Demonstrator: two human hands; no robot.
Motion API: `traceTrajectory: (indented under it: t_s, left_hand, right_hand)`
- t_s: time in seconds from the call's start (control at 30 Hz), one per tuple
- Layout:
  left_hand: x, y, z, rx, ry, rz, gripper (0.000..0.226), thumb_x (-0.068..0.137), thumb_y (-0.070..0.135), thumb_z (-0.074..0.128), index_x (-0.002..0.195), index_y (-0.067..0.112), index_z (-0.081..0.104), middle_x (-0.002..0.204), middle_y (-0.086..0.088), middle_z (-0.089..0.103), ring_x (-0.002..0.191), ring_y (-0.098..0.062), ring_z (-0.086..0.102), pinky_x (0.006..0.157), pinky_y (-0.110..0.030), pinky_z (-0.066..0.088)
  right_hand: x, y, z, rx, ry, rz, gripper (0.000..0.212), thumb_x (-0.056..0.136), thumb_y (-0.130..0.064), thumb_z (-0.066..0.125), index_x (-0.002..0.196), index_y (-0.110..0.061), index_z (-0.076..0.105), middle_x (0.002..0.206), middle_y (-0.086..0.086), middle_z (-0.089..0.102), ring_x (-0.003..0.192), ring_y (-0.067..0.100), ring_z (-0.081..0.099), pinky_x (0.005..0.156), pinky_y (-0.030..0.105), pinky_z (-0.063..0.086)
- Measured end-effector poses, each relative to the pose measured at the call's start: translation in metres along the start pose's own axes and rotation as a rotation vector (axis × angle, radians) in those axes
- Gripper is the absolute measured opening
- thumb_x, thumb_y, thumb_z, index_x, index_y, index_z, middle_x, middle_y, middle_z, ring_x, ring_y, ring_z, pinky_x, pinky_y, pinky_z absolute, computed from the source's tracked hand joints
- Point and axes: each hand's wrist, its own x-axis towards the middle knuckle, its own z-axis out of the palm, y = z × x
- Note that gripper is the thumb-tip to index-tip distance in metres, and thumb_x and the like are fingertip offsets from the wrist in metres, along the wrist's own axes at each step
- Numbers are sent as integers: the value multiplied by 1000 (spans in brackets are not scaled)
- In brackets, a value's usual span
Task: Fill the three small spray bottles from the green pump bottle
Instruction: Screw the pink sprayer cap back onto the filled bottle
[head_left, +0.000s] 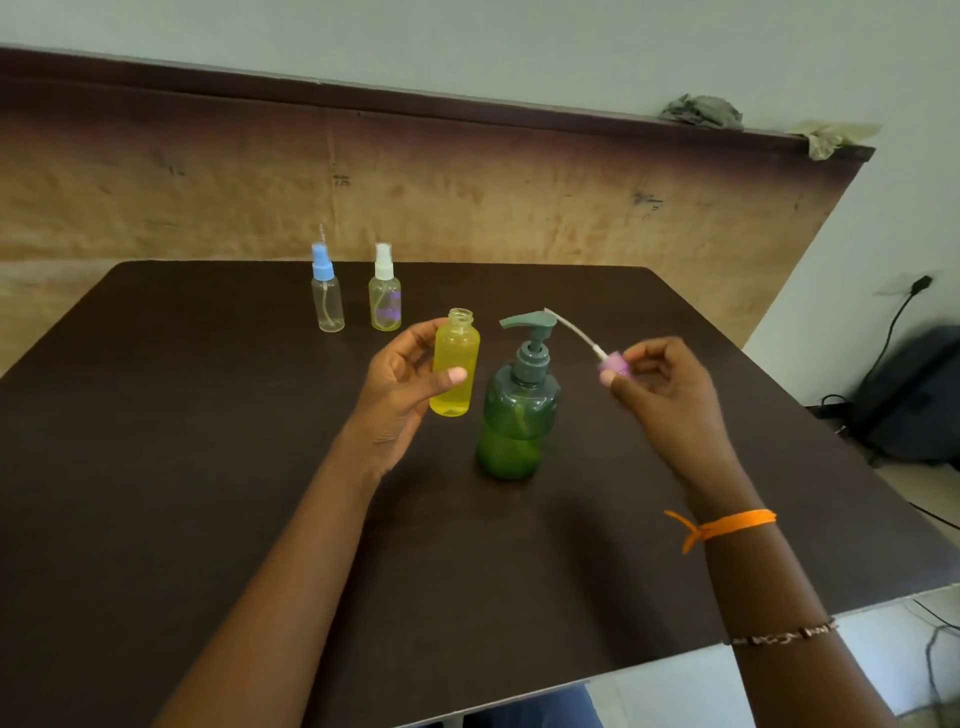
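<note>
Yellow-filled spray bottle (454, 366) held upright and uncapped in the left grip (410, 387), above the dark counter (208, 467).
Right grip (660, 384) pinches its purple sprayer cap (614, 364), dip tube slanting up-left over the upright green pump bottle (517, 415).

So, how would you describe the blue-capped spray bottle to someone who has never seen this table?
Look at the dark brown table, along its far edge near the wall. Two small capped spray bottles stand there side by side; take the left one, the blue-capped spray bottle. Its body is clear, while the white-capped spray bottle beside it is yellowish.
</note>
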Motion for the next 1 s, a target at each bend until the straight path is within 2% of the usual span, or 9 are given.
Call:
traceTrajectory:
  t_s: [0.17, 0.27, 0.37, 0.47, 0.6, 0.67, 0.8, 0.9, 1.0]
  left_hand:
    - [-1, 1, 0, 11, 20, 13, 44, 65, 1, 65, 106, 17, 60, 91, 10, 71, 85, -5, 64, 70, -21, 54]
    - [-1, 1, 0, 11, 22, 18, 46, 63, 1, 69, 105, 17, 61, 90, 8, 70, 84, -7, 64, 70, -21, 54]
    - [-1, 2, 0, 6, 28, 18, 45, 63, 0, 68, 104, 16, 62, 89, 8, 71, 83, -6, 65, 68, -21, 53]
    - [-1, 3, 0, -5, 28, 21, 44, 64, -1, 66, 105, 14, 61, 89, 8, 71, 82, -5, 65, 67, -20, 52]
    - [-1, 4, 0, -13, 24, 26, 50, 59, 1, 73, 106, 14, 62, 92, 7, 72, 84, -5, 65, 69, -19, 52]
    - [0, 4, 1, -21, 22, 27, 55, 54, 10, 76, 107, 14, 62, 94, 7, 72, 87, -5, 65, 71, -19, 52]
    - [-1, 4, 1, -35, 10, 24, 53, 53, 14, 75, 105, 16, 65, 93, 5, 73, 86, -5, 66, 71, -18, 52]
    - [-3, 6, 1, -53, -1, 18, 57, 51, 15, 79, 106, 14, 65, 90, 4, 73, 83, -6, 67, 68, -18, 52]
    - [-2, 8, 0, -116, -3, 24, 64, 43, 31, 91, 102, 15, 71, 90, 2, 73, 83, -7, 67, 67, -17, 51]
  right_hand:
    - [3, -55, -2, 336, 14, -160, 17, 84, -7, 65, 89, -21, 58, 89, -2, 61, 77, 6, 55, 68, 14, 47]
    - [5, -78, 5, 407, -41, -213, 16, 84, -4, 64, 90, -18, 60, 87, -6, 63, 73, -2, 56, 68, 10, 45]
    - [8, -93, 15, 260, -90, -294, 12, 84, -8, 66, 89, -18, 63, 89, -6, 66, 77, -2, 59, 72, 12, 47]
    - [12, -101, 25, 116, -118, -359, 11, 83, -10, 67, 93, -13, 65, 93, -1, 68, 81, 7, 60, 74, 17, 50]
    - [15, -107, 37, -35, -174, -459, 13, 82, -7, 68, 94, -4, 65, 84, -4, 63, 64, -3, 52, 60, 9, 43]
    - [17, -109, 41, -151, -242, -499, 14, 81, -6, 69, 93, -3, 65, 84, -4, 61, 61, -4, 51, 58, 8, 42]
    - [24, -113, 50, -424, -459, -543, 19, 78, -6, 71, 96, -6, 68, 87, -4, 60, 70, -2, 52, 67, 4, 40]
    - [29, -114, 59, -418, -601, -481, 22, 80, -4, 69, 101, -6, 67, 94, -6, 66, 78, -3, 57, 71, 1, 41]
    - [38, -117, 62, -357, -643, -462, 22, 79, -4, 70, 101, -9, 67, 91, -8, 66, 81, 0, 60, 71, 4, 44]
